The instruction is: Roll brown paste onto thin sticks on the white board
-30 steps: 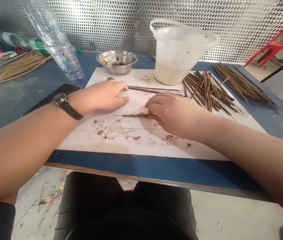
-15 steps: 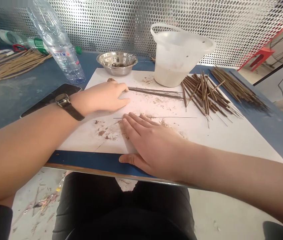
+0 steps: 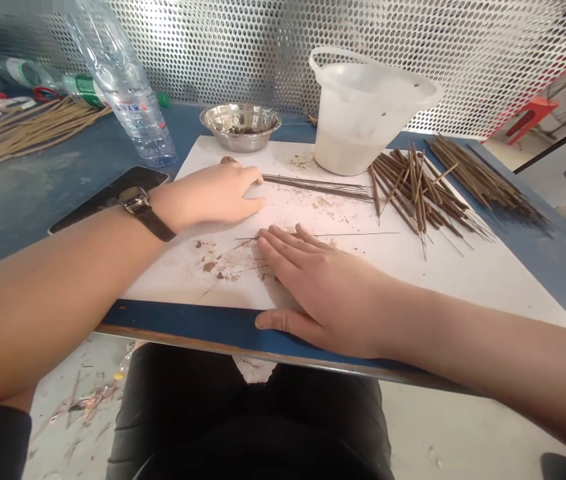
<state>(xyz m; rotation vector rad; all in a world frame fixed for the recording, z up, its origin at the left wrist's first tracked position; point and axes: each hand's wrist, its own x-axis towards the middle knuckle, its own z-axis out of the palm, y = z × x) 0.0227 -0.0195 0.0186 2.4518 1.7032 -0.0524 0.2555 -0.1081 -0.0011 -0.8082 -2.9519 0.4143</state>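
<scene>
My right hand point(image 3: 320, 287) lies flat on the white sheet point(image 3: 463, 287), fingers stretched out and thumb apart near the table edge. Under its fingertips passes a thin dark stick point(image 3: 363, 234), which sticks out on both sides. My left hand point(image 3: 220, 193) rests farther back on the sheet, thumb and index finger apart. It sits at the left end of a bundle of thin dark sticks point(image 3: 317, 185); its other fingertips are hidden. A brown lump point(image 3: 229, 161) shows just behind that hand. Brown crumbs point(image 3: 209, 267) lie about my right fingertips.
A metal bowl point(image 3: 241, 127) and a white bucket point(image 3: 357, 113) stand at the back. Brown-coated sticks point(image 3: 415, 183) are piled at right, beside another bundle point(image 3: 483, 177). A plastic bottle point(image 3: 127, 93), a dark phone-like slab point(image 3: 107, 193) and long tan strands point(image 3: 27, 137) are at left.
My right hand has slid slightly to the right over the thin stick, still flat. The left hand keeps its place by the bundle. The whole view has shifted a little.
</scene>
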